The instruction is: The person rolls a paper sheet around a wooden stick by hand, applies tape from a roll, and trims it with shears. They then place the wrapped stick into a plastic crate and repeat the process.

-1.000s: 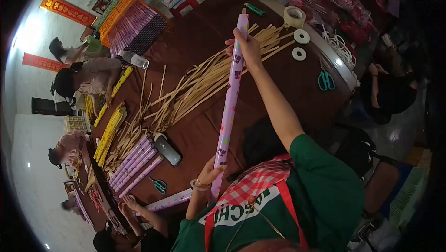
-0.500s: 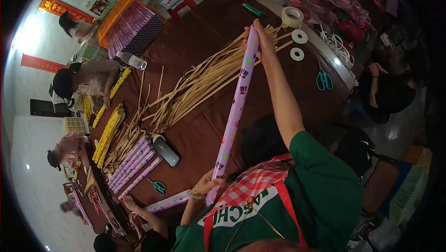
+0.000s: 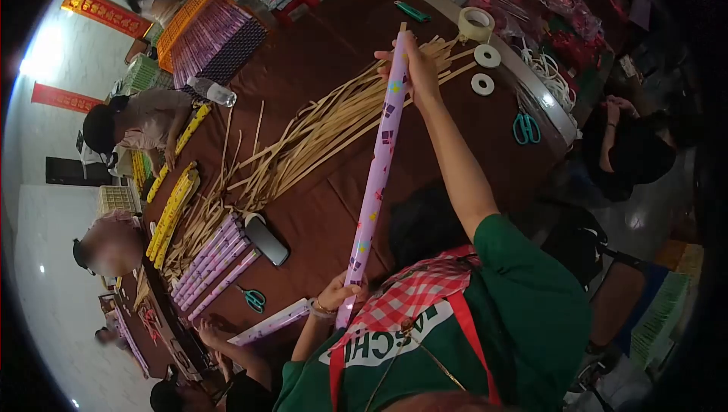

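A long lilac patterned tube (image 3: 383,150) slants across the view in front of my body, its upper end over the table. My left hand (image 3: 339,293), with a bracelet on the wrist, wraps round its lower part near my apron. My right hand (image 3: 415,70) holds the upper end, with some fingers reaching out past the far side. The tip of a thin wooden strip (image 3: 403,26) sticks out of the tube's top. Beneath the tube, a heap of loose wooden strips (image 3: 326,143) lies on the brown tablecloth (image 3: 303,51).
Tape rolls (image 3: 476,25), teal scissors (image 3: 526,128) and a green cutter (image 3: 412,11) lie toward the right. Lilac tubes (image 3: 208,260), a phone (image 3: 266,241), more scissors (image 3: 255,300) and yellow tubes (image 3: 173,215) are on the left. Several co-workers sit around the table.
The tube's upper end has shifted slightly left and up, and the strip's tip now shows there. My right-hand fingers have spread a little. A co-worker at the back left has straightened up.
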`<action>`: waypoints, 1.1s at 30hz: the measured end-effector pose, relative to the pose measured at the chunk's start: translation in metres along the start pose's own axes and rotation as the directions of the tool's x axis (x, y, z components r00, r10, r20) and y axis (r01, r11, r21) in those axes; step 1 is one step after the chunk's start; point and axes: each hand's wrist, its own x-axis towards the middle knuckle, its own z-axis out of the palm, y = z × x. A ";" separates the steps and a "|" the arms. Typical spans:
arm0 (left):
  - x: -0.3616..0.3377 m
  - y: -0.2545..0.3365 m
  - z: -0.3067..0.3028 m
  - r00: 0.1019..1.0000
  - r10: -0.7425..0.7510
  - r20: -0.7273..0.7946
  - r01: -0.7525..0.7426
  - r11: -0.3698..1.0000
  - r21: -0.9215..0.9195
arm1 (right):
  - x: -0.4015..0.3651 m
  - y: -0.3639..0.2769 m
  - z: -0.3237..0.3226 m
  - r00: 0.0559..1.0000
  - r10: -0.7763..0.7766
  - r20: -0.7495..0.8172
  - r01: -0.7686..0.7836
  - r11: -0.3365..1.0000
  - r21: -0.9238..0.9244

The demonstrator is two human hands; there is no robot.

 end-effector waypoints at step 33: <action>-0.002 0.038 0.004 0.997 -0.051 0.054 0.067 0.931 -0.359 | -0.071 0.054 -0.003 -0.280 -0.055 0.958 0.903 -0.354 0.244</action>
